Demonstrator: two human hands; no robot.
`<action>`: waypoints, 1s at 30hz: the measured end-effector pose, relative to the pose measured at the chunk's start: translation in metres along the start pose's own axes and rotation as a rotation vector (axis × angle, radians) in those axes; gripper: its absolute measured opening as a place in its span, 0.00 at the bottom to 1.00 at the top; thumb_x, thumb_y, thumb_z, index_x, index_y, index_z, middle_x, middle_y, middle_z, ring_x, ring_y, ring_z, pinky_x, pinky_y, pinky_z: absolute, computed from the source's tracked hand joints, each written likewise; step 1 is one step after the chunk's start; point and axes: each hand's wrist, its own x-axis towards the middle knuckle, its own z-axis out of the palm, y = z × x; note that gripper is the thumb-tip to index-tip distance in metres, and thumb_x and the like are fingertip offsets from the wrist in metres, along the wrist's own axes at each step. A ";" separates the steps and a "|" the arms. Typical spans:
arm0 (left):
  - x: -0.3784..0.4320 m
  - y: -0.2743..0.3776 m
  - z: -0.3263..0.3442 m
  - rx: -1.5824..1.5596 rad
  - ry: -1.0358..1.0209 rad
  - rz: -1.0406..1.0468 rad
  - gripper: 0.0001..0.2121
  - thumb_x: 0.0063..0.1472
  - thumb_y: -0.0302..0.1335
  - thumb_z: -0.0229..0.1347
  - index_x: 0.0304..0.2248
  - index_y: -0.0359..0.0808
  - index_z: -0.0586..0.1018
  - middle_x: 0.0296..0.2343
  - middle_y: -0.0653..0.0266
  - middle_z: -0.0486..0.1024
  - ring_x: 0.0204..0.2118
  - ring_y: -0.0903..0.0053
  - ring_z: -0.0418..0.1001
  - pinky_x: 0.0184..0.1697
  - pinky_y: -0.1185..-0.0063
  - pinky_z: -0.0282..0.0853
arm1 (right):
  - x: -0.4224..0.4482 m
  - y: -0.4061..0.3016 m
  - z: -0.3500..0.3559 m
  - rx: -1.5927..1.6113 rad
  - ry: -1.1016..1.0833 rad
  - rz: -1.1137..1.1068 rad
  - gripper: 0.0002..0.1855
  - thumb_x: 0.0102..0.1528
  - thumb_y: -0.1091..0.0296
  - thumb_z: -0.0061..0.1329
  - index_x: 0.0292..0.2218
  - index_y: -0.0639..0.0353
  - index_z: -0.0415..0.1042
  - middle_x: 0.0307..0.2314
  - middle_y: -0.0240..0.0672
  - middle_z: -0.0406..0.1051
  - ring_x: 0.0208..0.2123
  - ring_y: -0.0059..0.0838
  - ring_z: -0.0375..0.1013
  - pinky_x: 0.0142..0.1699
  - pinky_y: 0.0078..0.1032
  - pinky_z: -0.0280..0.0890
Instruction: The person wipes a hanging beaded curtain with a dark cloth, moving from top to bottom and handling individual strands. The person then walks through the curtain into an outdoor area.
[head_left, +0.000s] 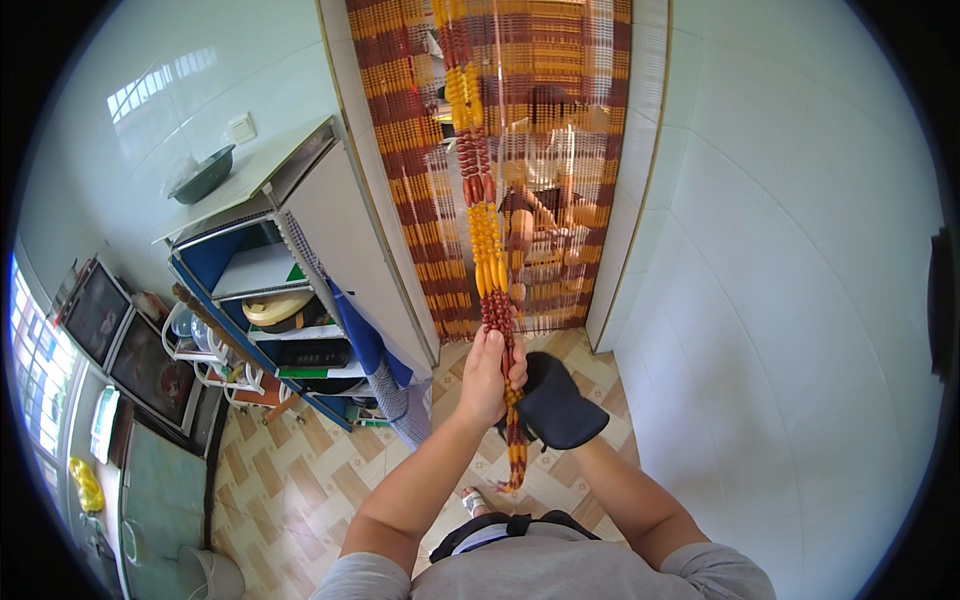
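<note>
A bead curtain of brown and amber strands (420, 187) hangs across the doorway in front of me. Several of its strands are gathered into a bundle (488, 247) that runs down to me. My left hand (484, 375) is closed around this bundle at chest height. The fingers of my right hand (517, 364) rest against the bundle on its right side; the rest of that hand is hidden by a black cloth or padded piece (559, 401) around it and the wrist. Below my hands the bundle's lower end (517, 461) dangles over the patterned floor.
A shelf unit (352, 202) left of the doorway holds a pot (277, 311), with a green basin (204, 176) on top and a blue cloth (367, 330) at its side. A tiled wall (750, 300) stands at right. Beyond the curtain a person (547, 165) is partly visible.
</note>
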 end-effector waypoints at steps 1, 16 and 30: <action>0.000 0.002 -0.005 0.011 -0.009 0.005 0.16 0.63 0.36 0.37 0.48 0.39 0.59 0.20 0.70 0.61 0.17 0.86 0.55 0.19 0.87 0.54 | 0.011 0.004 0.001 -0.037 0.034 -0.146 0.07 0.39 0.76 0.45 0.24 0.64 0.62 0.16 0.36 0.66 0.20 0.31 0.68 0.28 0.25 0.61; 0.005 0.020 -0.064 0.036 0.060 0.122 0.11 0.64 0.34 0.32 0.39 0.37 0.61 0.20 0.69 0.62 0.14 0.87 0.56 0.17 0.88 0.53 | 0.094 -0.052 0.035 -0.086 -0.086 -0.375 0.16 0.47 0.74 0.48 0.38 0.63 0.61 0.30 0.36 0.66 0.32 0.29 0.67 0.38 0.23 0.63; 0.006 0.018 -0.086 0.221 -0.023 0.253 0.10 0.64 0.32 0.34 0.37 0.35 0.61 0.23 0.67 0.65 0.15 0.89 0.56 0.17 0.89 0.53 | 0.153 -0.044 0.044 -0.797 -0.152 -0.502 0.12 0.50 0.70 0.44 0.37 0.62 0.62 0.31 0.34 0.67 0.33 0.26 0.67 0.38 0.22 0.64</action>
